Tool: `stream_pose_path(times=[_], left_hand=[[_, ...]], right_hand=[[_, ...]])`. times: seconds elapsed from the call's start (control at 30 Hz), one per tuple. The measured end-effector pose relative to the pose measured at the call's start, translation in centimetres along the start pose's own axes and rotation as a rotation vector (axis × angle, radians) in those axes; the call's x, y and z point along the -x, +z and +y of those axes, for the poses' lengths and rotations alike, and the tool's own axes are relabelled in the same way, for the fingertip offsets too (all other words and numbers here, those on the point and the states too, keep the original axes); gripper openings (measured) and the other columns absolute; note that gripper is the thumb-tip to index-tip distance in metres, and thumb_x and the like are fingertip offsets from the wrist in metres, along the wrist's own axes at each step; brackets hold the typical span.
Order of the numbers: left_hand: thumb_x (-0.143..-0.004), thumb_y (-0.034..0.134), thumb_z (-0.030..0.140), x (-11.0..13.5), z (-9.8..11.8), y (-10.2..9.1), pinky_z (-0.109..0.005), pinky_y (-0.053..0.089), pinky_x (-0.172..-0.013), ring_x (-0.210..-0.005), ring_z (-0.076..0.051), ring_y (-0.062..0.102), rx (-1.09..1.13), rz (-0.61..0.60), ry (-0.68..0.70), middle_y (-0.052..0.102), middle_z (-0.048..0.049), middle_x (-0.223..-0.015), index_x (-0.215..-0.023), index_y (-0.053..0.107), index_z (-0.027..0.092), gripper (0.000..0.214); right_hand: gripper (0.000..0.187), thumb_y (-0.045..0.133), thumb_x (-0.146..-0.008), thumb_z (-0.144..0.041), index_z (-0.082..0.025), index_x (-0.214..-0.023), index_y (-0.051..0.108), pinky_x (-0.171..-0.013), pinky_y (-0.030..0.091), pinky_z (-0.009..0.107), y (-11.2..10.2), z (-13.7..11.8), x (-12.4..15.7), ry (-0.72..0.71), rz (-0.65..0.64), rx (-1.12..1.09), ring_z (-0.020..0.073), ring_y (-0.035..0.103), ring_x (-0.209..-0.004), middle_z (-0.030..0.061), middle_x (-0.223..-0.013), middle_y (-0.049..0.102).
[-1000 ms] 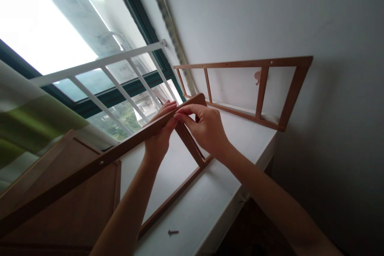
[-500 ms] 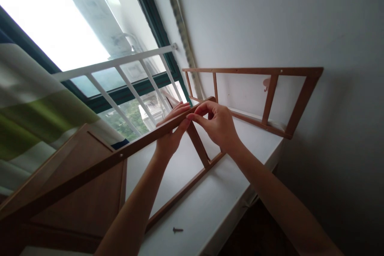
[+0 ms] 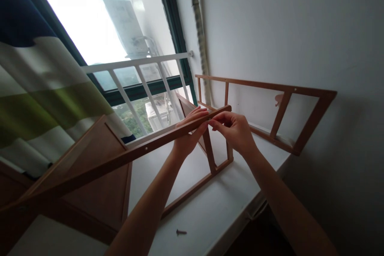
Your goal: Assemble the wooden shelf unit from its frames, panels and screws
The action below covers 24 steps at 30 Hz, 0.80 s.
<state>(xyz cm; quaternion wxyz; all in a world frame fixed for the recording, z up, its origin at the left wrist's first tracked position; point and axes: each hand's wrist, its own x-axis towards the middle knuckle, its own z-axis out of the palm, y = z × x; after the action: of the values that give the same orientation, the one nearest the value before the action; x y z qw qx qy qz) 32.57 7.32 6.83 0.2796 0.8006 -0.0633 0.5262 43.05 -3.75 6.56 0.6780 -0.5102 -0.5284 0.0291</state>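
My left hand (image 3: 188, 138) is closed around the upper rail of a brown wooden frame (image 3: 163, 139), near its far end. Its thumb lies along the near side and its fingers reach over the back. My right hand (image 3: 241, 134) pinches thumb and forefinger together against the same rail, right beside the left thumb. Whatever sits between those fingertips is too small and covered to name. The frame stands on edge, its lower rail on the white surface (image 3: 234, 192). A screw (image 3: 181, 232) lies loose on that surface, below the frame.
A second wooden frame (image 3: 264, 85) leans by the wall at the right, near a pink hook (image 3: 278, 99). Brown wooden panels (image 3: 99, 192) stand at the left, before a striped curtain (image 3: 57, 100). White window bars (image 3: 141, 62) run behind. The surface's edge drops off at the right.
The camera view has turned slightly left, so everything appears shifted rightward. Both hands keep the same place on the rail, and the right fingers still pinch there.
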Motion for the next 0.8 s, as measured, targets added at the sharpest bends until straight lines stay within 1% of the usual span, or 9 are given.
stream_pose_path(times=[0.13,0.23,0.3,0.37,0.47,0.53,0.6,0.7,0.8], left_hand=[[-0.074,0.061,0.017,0.0,0.1,0.1,-0.041,0.038,-0.101,-0.112,-0.021,0.051,-0.006,0.012,0.003,0.063,-0.0049,-0.107,-0.1,0.064,0.022,0.026],[-0.075,0.061,0.019,0.0,0.2,0.1,-0.042,0.038,-0.101,-0.112,-0.022,0.051,-0.019,0.016,-0.008,0.063,-0.0052,-0.107,-0.099,0.064,0.021,0.025],[-0.075,0.06,0.02,0.0,0.2,0.1,-0.042,0.038,-0.102,-0.112,-0.022,0.051,-0.033,0.023,-0.008,0.063,-0.0047,-0.107,-0.099,0.064,0.022,0.024],[-0.075,0.06,0.02,0.0,0.3,0.2,-0.043,0.038,-0.102,-0.111,-0.022,0.051,-0.042,0.03,-0.001,0.063,-0.0045,-0.107,-0.098,0.064,0.022,0.024],[-0.075,0.06,0.018,0.0,0.5,0.2,-0.042,0.039,-0.101,-0.11,-0.021,0.053,-0.04,0.041,0.018,0.064,-0.0049,-0.106,-0.098,0.064,0.021,0.023],[-0.075,0.059,0.017,0.0,0.7,0.3,-0.041,0.039,-0.101,-0.109,-0.02,0.053,-0.039,0.046,0.033,0.064,-0.0049,-0.104,-0.098,0.064,0.021,0.024],[-0.075,0.059,0.016,-0.1,0.7,0.4,-0.041,0.039,-0.101,-0.108,-0.02,0.054,-0.037,0.052,0.045,0.065,-0.0047,-0.103,-0.098,0.064,0.02,0.023],[-0.075,0.059,0.017,0.0,0.6,0.4,-0.041,0.039,-0.101,-0.107,-0.021,0.054,-0.022,0.065,0.048,0.065,-0.0056,-0.103,-0.097,0.064,0.019,0.023],[-0.075,0.059,0.018,0.1,0.3,0.5,-0.042,0.039,-0.101,-0.109,-0.021,0.053,-0.012,0.07,0.041,0.063,-0.0061,-0.106,-0.098,0.064,0.02,0.023]], right_hand=[[0.023,0.064,-0.072,-0.036,-0.014,-0.075,0.063,-0.052,0.043,0.023,-0.3,0.4,-0.4,0.04,-0.058,-0.075,0.0127,0.056,-0.058,0.0017,-0.064,0.061],[0.024,0.067,-0.069,-0.037,-0.014,-0.076,0.062,-0.051,0.042,0.023,-0.5,0.8,0.0,0.076,-0.042,-0.079,0.0122,0.054,-0.057,0.0011,-0.063,0.059],[0.025,0.066,-0.069,-0.036,-0.014,-0.08,0.061,-0.049,0.04,0.022,-0.6,1.0,0.6,0.106,-0.015,-0.037,0.011,0.051,-0.055,-0.0001,-0.062,0.056],[0.023,0.061,-0.073,-0.032,-0.015,-0.087,0.059,-0.05,0.039,0.022,-0.8,1.1,1.4,0.118,0.016,0.016,0.0105,0.048,-0.056,-0.0008,-0.064,0.053],[0.023,0.049,-0.076,-0.022,-0.016,-0.099,0.052,-0.06,0.041,0.024,-1.1,1.3,2.5,0.099,0.031,0.026,0.012,0.05,-0.066,0.0,-0.074,0.053],[0.026,0.043,-0.076,-0.017,-0.017,-0.102,0.049,-0.067,0.042,0.026,-1.4,1.3,3.0,0.086,0.025,0.034,0.0132,0.051,-0.074,0.001,-0.079,0.053],[0.026,0.041,-0.078,-0.016,-0.018,-0.103,0.049,-0.072,0.042,0.028,-1.6,1.1,3.2,0.076,0.017,0.065,0.0139,0.051,-0.08,0.002,-0.084,0.054],[0.023,0.041,-0.083,-0.02,-0.018,-0.104,0.049,-0.072,0.043,0.029,-1.5,1.0,3.6,0.065,0.015,0.078,0.0142,0.052,-0.079,0.0038,-0.087,0.057],[0.029,0.042,-0.085,-0.024,-0.018,-0.113,0.045,-0.069,0.047,0.03,-1.1,1.8,4.9,0.079,0.014,0.021,0.0156,0.056,-0.08,0.0066,-0.094,0.059]])
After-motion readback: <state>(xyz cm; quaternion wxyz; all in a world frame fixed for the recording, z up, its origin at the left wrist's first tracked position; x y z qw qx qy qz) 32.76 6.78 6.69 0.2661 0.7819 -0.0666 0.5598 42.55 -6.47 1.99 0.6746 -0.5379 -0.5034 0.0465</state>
